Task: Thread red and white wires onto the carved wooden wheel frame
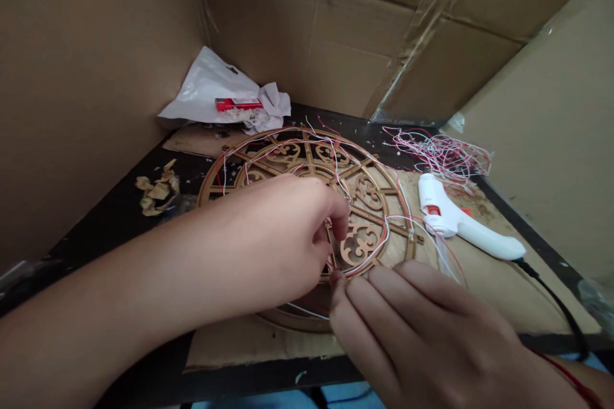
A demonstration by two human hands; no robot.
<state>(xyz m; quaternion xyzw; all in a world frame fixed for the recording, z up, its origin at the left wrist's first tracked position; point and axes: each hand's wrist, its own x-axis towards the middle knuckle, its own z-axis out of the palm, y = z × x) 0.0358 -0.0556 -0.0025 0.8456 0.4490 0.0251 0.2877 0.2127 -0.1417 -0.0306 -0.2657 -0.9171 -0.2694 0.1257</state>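
Observation:
A round, gold-brown openwork frame (307,150) with scroll patterns lies flat. Red and white wires (336,169) run along its rings and spokes. My left hand (302,236) reaches across the frame, its fingers curled downward near the centre and closed on thin wire; the fingertips are partly hidden. At the near edge of the ring, my right hand (412,326) is closed, with thumb and forefinger pinched on wire close below the left fingers. The stretch of wire between the two hands is thin and hard to make out.
A white glue gun (472,230) with a black cord lies right of the frame on a cardboard sheet (518,287). Behind it sits a tangle of red and white wire (441,153). At the back left are a white plastic bag (206,89), a red lighter-like object (238,104) and crumpled paper (158,190). Cardboard walls (355,45) enclose the table.

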